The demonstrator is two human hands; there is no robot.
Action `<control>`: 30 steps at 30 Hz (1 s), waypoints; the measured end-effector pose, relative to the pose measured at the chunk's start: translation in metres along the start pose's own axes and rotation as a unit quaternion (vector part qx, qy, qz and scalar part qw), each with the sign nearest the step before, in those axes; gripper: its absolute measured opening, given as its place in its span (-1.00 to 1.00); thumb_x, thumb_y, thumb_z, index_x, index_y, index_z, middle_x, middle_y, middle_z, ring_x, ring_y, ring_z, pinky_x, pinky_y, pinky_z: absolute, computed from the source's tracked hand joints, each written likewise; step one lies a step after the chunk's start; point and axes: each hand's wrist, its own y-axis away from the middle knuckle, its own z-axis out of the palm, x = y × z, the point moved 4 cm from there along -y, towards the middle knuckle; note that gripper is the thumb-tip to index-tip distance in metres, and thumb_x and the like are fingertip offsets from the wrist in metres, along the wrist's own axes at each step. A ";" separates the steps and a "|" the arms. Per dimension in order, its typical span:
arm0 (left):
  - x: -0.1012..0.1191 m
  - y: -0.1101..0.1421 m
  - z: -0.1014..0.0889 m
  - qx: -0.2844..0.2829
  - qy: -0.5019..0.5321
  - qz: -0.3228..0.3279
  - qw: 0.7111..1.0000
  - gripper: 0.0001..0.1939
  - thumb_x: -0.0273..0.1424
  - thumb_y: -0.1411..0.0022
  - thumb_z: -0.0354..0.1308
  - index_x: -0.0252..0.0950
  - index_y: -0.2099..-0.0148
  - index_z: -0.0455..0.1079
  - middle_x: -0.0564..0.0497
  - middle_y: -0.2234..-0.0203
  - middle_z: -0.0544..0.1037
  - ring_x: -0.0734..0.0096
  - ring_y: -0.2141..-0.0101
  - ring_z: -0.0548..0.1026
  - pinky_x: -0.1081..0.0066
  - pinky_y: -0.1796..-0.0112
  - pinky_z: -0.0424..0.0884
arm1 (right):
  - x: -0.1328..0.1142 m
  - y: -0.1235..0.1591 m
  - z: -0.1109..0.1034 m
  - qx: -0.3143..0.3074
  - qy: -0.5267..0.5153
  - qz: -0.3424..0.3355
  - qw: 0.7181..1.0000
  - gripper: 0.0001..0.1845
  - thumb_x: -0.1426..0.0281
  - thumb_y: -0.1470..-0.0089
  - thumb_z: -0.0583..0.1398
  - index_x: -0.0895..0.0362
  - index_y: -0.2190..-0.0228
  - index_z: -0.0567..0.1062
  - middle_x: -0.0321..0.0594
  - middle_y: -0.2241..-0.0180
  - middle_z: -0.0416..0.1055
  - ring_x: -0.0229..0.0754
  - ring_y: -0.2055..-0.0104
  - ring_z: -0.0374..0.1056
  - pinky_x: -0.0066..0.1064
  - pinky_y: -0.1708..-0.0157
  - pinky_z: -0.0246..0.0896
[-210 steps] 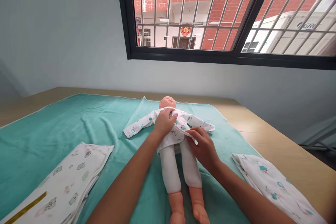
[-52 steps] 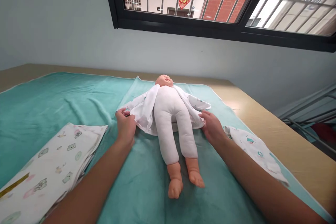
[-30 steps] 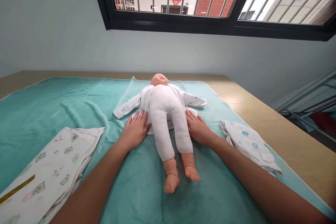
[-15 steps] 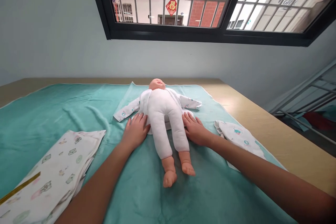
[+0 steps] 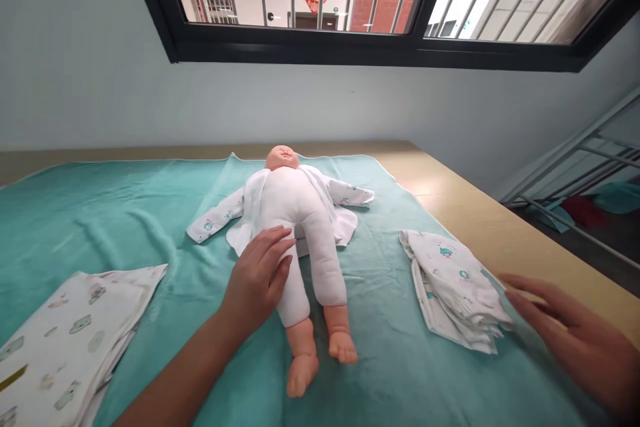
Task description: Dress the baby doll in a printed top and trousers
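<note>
A baby doll (image 5: 295, 197) with a white cloth body lies on its back, head away from me. Its arms are in the sleeves of a white printed baby shirt (image 5: 345, 223), whose front panels are spread apart to either side. My left hand (image 5: 257, 273) rests over the doll's thigh on the left, fingers extended and holding nothing. At the right, my right hand (image 5: 565, 327) is slightly blurred, its fingers stretched toward a folded white printed baby garment (image 5: 455, 280). A small gap seems to separate that hand from the cloth.
A teal blanket (image 5: 370, 373) covers much of the wooden tabletop (image 5: 465, 220). Another folded printed cloth (image 5: 75, 340) with a yellow strip lies at left. Behind stand a wall and a barred window (image 5: 300, 47). Metal rails (image 5: 575, 233) show beyond the table at right.
Both hands spread the shirt open and lay flat beside the doll. Now my left hand has shifted onto its thigh, while my right hand has moved far right beside the folded garment.
</note>
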 end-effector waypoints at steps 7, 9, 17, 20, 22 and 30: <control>0.015 -0.002 0.014 -0.091 -0.002 -0.026 0.996 -0.76 -0.53 -0.35 -0.02 -0.19 0.09 0.44 0.05 0.10 0.60 0.28 -0.07 0.46 -0.07 -0.30 -0.04 | 0.046 0.030 0.016 -0.061 0.014 -0.080 0.995 -0.42 -0.02 -0.02 0.25 -0.04 -0.03 0.50 -0.13 -0.09 0.45 0.15 -0.09 0.40 0.01 -0.10 0.34; 0.019 -0.006 0.014 -0.090 0.003 -0.036 0.995 -0.76 -0.52 -0.35 -0.03 -0.19 0.11 0.44 0.05 0.11 0.60 0.29 -0.02 0.49 -0.04 -0.30 -0.01 | 0.042 0.027 0.016 -0.061 0.015 -0.098 0.993 -0.46 -0.01 -0.03 0.25 -0.05 0.00 0.52 -0.13 -0.07 0.46 0.13 -0.07 0.41 -0.03 -0.07 0.36; 0.120 -0.046 0.061 -0.198 0.090 0.026 0.976 -0.72 -0.51 -0.31 0.04 -0.25 -0.05 0.38 -0.06 0.12 0.55 0.25 0.12 0.48 0.21 0.07 0.43 | 0.015 0.013 0.020 -0.052 0.027 -0.166 0.984 -0.66 0.14 -0.11 0.21 -0.06 0.12 0.60 -0.13 0.00 0.47 0.07 -0.03 0.42 -0.15 0.04 0.42; 0.160 -0.066 0.097 -0.273 0.102 0.077 0.954 -0.46 -0.25 -0.30 0.15 -0.32 -0.25 0.21 -0.19 -0.10 0.45 0.07 -0.08 0.39 0.09 -0.06 0.37 | -0.005 0.007 0.016 -0.033 0.004 -0.177 0.984 -0.73 0.19 -0.12 0.20 -0.03 0.18 0.60 -0.14 0.07 0.50 0.05 0.02 0.44 -0.18 0.07 0.43; 0.172 -0.078 0.117 -0.293 0.113 0.085 0.945 -0.34 -0.20 -0.24 0.22 -0.37 -0.28 0.15 -0.25 -0.15 0.40 0.00 -0.12 0.36 0.05 -0.07 0.34 | -0.022 0.003 0.009 -0.026 -0.028 -0.177 0.983 -0.77 0.22 -0.12 0.20 -0.02 0.22 0.59 -0.16 0.12 0.52 0.02 0.07 0.46 -0.23 0.13 0.45; 0.160 -0.107 0.095 -0.252 0.369 -0.095 0.890 -0.79 -0.23 -0.30 0.15 -0.26 0.29 0.42 0.02 0.39 0.53 0.40 0.38 0.43 0.41 0.36 0.32 | -0.076 -0.012 -0.019 -0.015 -0.217 -0.046 0.975 -0.73 0.11 0.01 0.32 0.02 0.33 0.59 -0.27 0.42 0.55 -0.12 0.46 0.47 -0.45 0.56 0.40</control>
